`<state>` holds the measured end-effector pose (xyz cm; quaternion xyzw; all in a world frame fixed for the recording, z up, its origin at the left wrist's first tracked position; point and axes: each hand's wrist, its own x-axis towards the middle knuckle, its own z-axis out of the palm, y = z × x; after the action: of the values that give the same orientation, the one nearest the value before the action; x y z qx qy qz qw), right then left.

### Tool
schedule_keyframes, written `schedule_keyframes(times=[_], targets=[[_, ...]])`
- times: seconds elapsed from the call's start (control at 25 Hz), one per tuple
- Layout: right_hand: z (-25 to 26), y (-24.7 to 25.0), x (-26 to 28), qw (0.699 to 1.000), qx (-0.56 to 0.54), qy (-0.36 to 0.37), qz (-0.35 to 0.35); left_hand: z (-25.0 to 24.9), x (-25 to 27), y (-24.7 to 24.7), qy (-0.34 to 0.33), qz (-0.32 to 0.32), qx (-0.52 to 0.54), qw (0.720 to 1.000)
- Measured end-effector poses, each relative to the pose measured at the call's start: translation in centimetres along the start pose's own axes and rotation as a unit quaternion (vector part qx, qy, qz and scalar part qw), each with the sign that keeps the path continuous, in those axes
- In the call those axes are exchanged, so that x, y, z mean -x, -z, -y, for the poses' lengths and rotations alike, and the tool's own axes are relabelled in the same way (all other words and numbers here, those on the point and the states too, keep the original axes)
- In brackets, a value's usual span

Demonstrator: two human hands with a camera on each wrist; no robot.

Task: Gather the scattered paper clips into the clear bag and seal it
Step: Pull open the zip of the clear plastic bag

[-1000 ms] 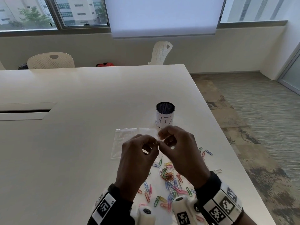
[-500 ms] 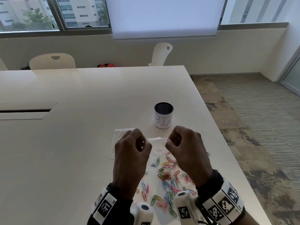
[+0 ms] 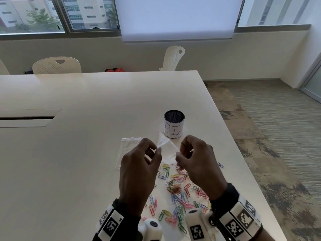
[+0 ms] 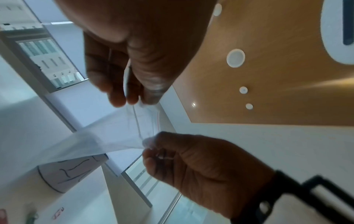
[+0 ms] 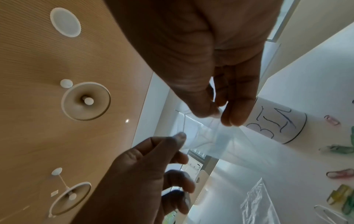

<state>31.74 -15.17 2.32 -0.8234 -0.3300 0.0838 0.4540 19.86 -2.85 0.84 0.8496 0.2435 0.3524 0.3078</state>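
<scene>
Hidden: your right hand (image 3: 199,164) covers some paper clips (image 3: 177,190) | clear bag (image 3: 165,145) mouth (blurred): state untellable

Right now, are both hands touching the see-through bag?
Touching. The left wrist view shows the left hand pinching one top corner of the clear bag and the right hand pinching the other, with the bag stretched between them.
</scene>
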Motion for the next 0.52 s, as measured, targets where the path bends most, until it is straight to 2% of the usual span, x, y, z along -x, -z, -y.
schedule_keyframes(times=[0.12,0.2,0.28,0.4,0.52], targets=[[0.4,1.2,-0.3,0.997,-0.072,-0.027,0.019,1.4,0.1,1.3,-0.029,0.091,0.003,0.995],[0.6,1.9,-0.4,0.992,-0.107,-0.05,0.054,2.2,0.0,2.3,-0.049,0.179,-0.005,0.983],[1.0,2.1,-0.4,0.983,-0.138,-0.07,0.103,2.8,-0.3,2.6,-0.067,0.235,-0.016,0.969],[1.4,1.9,-0.2,0.97,-0.162,-0.087,0.159,3.6,-0.8,2.3,-0.08,0.256,-0.013,0.963],[1.4,1.4,-0.2,0.965,-0.163,-0.091,0.183,4.0,-0.9,2.2,-0.095,0.264,-0.002,0.96]])
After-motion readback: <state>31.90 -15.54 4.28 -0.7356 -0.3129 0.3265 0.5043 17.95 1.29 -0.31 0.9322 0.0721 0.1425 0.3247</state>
